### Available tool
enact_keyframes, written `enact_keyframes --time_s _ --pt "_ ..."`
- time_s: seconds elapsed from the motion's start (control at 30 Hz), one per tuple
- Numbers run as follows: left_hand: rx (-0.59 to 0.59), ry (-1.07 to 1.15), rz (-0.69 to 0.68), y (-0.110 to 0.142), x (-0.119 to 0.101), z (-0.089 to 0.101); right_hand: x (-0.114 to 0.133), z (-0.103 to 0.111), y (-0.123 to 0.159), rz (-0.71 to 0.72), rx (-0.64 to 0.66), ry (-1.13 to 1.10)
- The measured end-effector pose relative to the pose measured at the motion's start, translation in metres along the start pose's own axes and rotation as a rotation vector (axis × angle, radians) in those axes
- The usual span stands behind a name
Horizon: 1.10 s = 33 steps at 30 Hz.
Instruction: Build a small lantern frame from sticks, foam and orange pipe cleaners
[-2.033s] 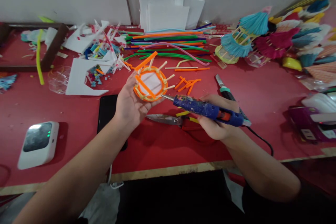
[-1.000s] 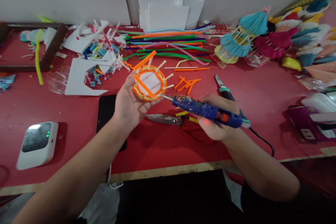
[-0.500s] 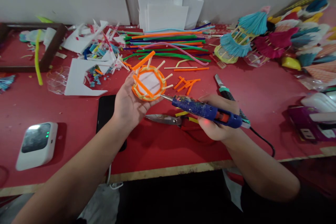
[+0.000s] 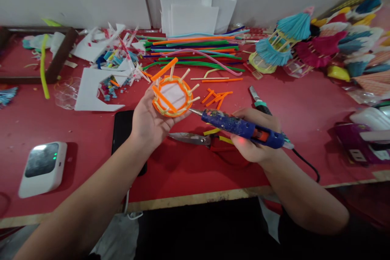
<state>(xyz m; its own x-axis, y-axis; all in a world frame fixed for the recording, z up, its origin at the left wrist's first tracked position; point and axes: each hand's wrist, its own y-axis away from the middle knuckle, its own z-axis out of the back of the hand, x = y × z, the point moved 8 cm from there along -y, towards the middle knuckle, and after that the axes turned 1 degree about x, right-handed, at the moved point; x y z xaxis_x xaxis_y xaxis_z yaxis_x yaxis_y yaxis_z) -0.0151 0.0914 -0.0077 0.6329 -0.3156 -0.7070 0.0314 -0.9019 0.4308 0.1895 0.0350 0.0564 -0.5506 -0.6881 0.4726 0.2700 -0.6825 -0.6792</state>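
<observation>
Where the red tabletop [image 4: 91, 134] is shown, its rear is overlain by long coloured stems [image 4: 195, 50]. A blue glue gun [image 4: 227, 124] is gripped in the right hand [image 4: 256, 152], the fingers wrapped round its body. By the half-curled left hand [image 4: 149, 120], palm up, a round orange-rimmed base [image 4: 173, 95] is held above the table at its left and near edges. The gun's nozzle is pointed at the rim; contact cannot be determined. Scissors [image 4: 191, 138] are partly covered below. Short orange pieces [image 4: 217, 98] are scattered beyond the gun.
</observation>
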Motion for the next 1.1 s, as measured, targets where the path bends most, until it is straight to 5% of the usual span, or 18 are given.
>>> enact_keyframes --time_s 0.13,1.1 --pt "0.068 0.034 -0.008 0.0 0.0 -0.004 -0.011 0.008 0.005 -0.051 -0.016 0.06" --pt "0.058 0.013 -0.027 -0.003 0.0 0.0 -0.019 0.009 0.007 -0.112 -0.03 0.052"
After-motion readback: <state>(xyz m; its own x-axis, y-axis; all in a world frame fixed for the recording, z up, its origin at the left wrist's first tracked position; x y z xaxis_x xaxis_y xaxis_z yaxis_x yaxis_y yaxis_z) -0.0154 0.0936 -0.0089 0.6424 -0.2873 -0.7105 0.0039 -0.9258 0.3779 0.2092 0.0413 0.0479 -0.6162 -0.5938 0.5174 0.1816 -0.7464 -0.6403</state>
